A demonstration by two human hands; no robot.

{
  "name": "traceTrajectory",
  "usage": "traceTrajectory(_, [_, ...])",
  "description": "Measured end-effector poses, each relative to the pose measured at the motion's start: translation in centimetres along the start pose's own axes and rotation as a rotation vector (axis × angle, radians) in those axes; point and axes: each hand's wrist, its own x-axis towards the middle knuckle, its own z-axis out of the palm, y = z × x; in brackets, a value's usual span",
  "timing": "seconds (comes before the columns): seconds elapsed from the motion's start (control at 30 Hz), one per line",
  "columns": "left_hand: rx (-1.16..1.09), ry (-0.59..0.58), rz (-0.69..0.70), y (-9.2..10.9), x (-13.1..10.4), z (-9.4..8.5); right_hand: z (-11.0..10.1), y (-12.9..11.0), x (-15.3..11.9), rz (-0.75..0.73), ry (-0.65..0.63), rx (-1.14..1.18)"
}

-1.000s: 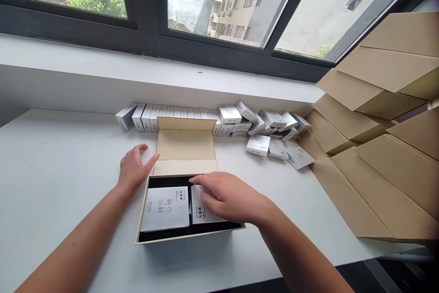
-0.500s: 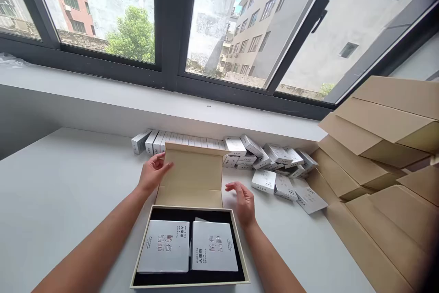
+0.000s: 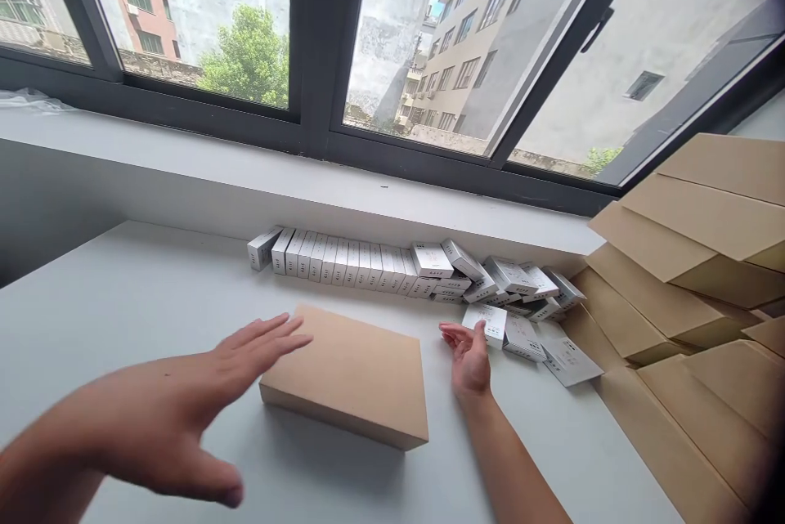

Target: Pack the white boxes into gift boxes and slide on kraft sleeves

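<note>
Lid that was standing up is now lying shut on the box (image 3: 347, 373), hiding the cartons seen inside it ½ sec ago; L hand (image 3: 177, 401) is now hovering nearer the camera, off the lid's L side, while R hand (image 3: 471, 360) is still staying to the R of the box. L hand is spreading open, thumb well apart from the fingers, gripping nothing; its fingertips are overlapping the box's L edge in view, but can't tell if they're touching. R hand is also opening, fingers loosely extended toward the box, palm turned inward, holding nothing, w/ a gap btwn it and the box. Box is lying flat, slightly angled, on the white table (image 3: 153, 295), btwn the hands, plain tan top facing up. Behind it, a row of white cartons (image 3: 343, 262) is standing on edge along the wall, L end one leaning. To the R, a loose pile of cartons (image 3: 509, 279) is continuing the row, w/ three front cartons (image 3: 524, 338) lying before it; R fingers are partly covering the leftmost, contact unclear. Far R, tan boxes (image 3: 668, 287) are stacking up in a slanted heap. Above, the windowsill (image 3: 245, 172) is running below dark window frames (image 3: 319, 58).
</note>
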Motion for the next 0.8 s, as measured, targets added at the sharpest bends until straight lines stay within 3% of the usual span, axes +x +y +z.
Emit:
traceTrajectory(0.07, [-0.037,-0.128,0.188,2.2,4.0,2.7,0.8,-0.3,-0.9,0.009,-0.095,-0.018])
traceTrajectory(0.17, [0.039,-0.277,0.295,4.3,10.1,6.0,1.6,-0.8,-2.1,0.016,-0.233,-0.056])
traceTrajectory(0.27, [0.109,-0.326,0.317,4.6,12.5,6.8,1.6,-1.1,-2.7,0.024,-0.319,-0.092])
traceTrajectory(0.33, [0.128,-0.324,0.231,3.8,11.5,5.9,1.4,-1.3,-2.9,0.027,-0.348,-0.117])
traceTrajectory(0.43, [0.108,-0.32,0.02,0.6,7.5,3.1,1.2,-1.4,-3.2,0.024,-0.397,-0.154])
traceTrajectory(0.53, [0.073,-0.274,-0.176,-5.6,2.6,-0.9,1.6,-1.5,-3.4,0.018,-0.466,-0.194])
traceTrajectory(0.6, [0.117,-0.23,-0.407,-10.2,0.2,-3.9,2.0,-1.7,-3.6,0.013,-0.514,-0.215])
traceTrajectory(0.67, [0.182,-0.168,-0.667,-13.3,-1.1,-6.6,2.3,-2.5,-4.1,0.003,-0.551,-0.253])
traceTrajectory(0.73, [0.302,-0.065,-0.922,-13.7,-1.1,-8.1,2.3,-4.1,-5.1,-0.028,-0.587,-0.296])
traceTrajectory(0.8, [0.413,0.052,-0.932,-11.6,-0.1,-7.8,1.5,-6.4,-6.7,-0.096,-0.645,-0.234])
